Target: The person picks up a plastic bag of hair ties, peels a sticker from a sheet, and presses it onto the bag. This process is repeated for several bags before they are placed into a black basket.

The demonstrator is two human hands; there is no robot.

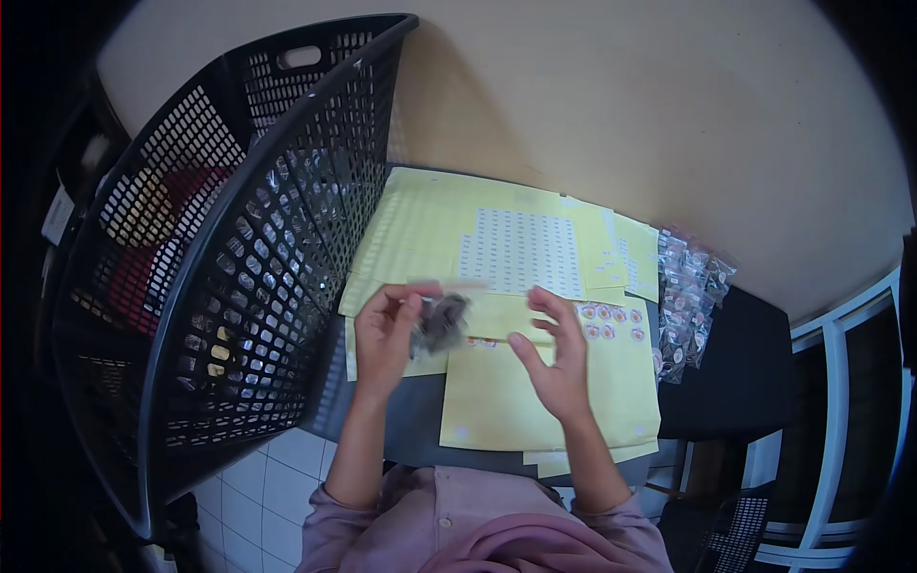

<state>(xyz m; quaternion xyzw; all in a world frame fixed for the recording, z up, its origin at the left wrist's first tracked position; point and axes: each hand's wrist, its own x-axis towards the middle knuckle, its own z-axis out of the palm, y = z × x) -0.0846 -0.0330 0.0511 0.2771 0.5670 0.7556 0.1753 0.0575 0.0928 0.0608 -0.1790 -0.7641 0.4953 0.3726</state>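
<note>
Packet [441,322] small, clear plastic, blurred, dark contents; pinched in left hand [387,334]

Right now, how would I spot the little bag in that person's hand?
Find the big black basket; beside it lie yellow sticker sheets. Above them the left hand pinches a small clear packet. It alone is lifted; the other packets sit piled far right.

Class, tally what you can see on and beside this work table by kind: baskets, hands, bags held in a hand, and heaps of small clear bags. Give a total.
Black basket: 1
Hands, left hand and right hand: 2
Small bag held in the left hand: 1
Heap of clear bags: 1
Total: 5
</note>
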